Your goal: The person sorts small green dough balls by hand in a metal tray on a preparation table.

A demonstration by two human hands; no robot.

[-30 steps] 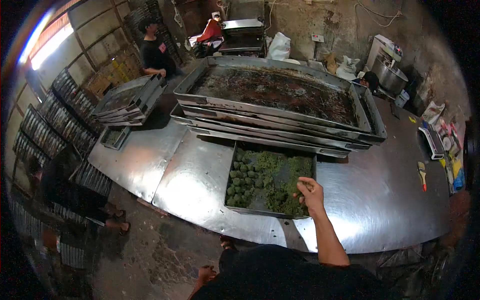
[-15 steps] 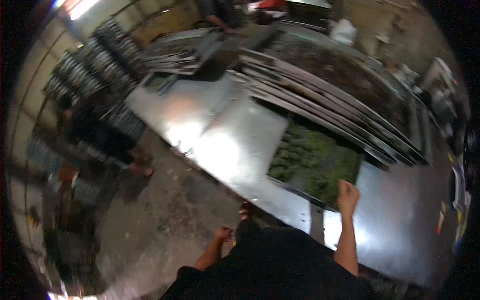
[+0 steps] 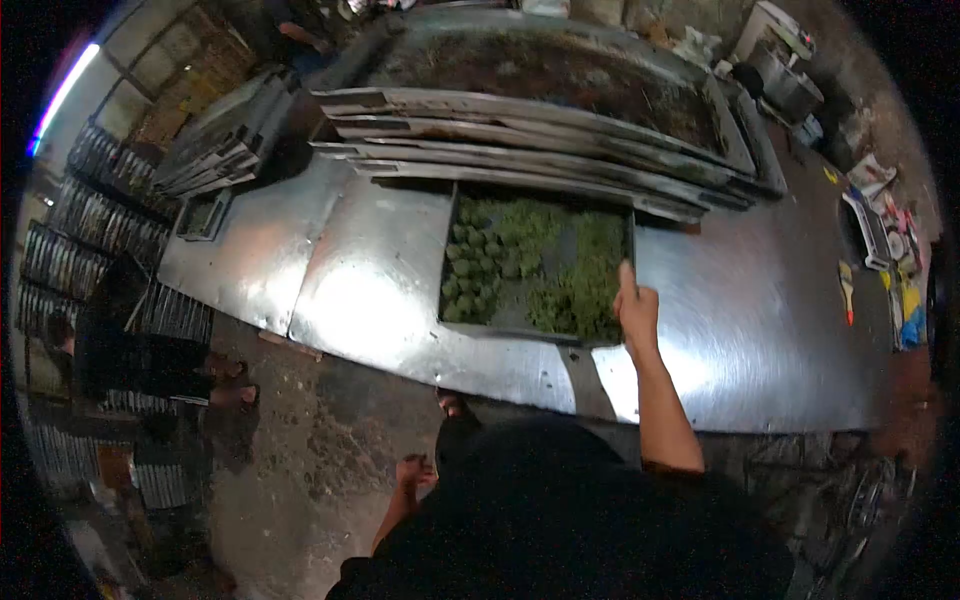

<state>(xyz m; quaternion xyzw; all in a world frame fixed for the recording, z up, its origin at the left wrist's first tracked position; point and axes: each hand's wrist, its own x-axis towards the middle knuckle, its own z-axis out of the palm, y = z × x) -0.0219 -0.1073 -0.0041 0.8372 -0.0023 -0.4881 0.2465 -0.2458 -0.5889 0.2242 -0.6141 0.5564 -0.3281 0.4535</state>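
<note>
My right hand (image 3: 638,308) is over the right edge of a shallow tray (image 3: 632,235), one finger stretched forward and the others curled. Whether it grips the tray's rim or anything small is hidden. Inside the tray, several round green clumps (image 3: 468,280) fill the left side, and loose green leafy material (image 3: 590,285) covers much of the right. Low beside my body, away from the table, my left hand (image 3: 415,470) has its fingers curled in; anything inside them cannot be made out.
Behind the tray, stacked large metal trays (image 3: 520,150) hold dark material. The shiny metal table (image 3: 400,290) runs left and right. A brush (image 3: 847,290) lies at right. A person (image 3: 140,350) is at far left, near tall stacks of metal racks (image 3: 110,160).
The view has swung, so the table looks more level and the tray sits farther left. My right hand has stretched a finger forward. My left hand stays low and curled.
</note>
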